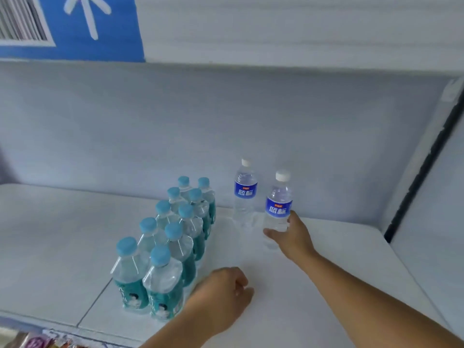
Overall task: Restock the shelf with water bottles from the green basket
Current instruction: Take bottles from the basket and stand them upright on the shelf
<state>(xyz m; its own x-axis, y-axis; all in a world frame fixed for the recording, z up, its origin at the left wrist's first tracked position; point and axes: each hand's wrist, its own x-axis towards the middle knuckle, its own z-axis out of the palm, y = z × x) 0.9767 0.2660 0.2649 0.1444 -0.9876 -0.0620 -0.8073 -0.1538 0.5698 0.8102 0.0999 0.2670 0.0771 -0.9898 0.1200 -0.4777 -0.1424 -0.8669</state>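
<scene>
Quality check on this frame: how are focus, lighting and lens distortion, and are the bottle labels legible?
Head view: soft throughout; the blue-label bottle in the right hand shows only its large characters, print on the teal-label bottles is smeared. Head view: flat bluish light, faint shadows, no harsh glare. Head view: wide-angle curves the shelf edges.

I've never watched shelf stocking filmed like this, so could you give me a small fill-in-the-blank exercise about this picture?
1. The right hand grips a water bottle whose cap is ___.
2. The blue-capped bottles stand on the shelf in ___ rows.
3. The left hand, fingers curled, holds ___.
Missing words: white; two; nothing.
</scene>
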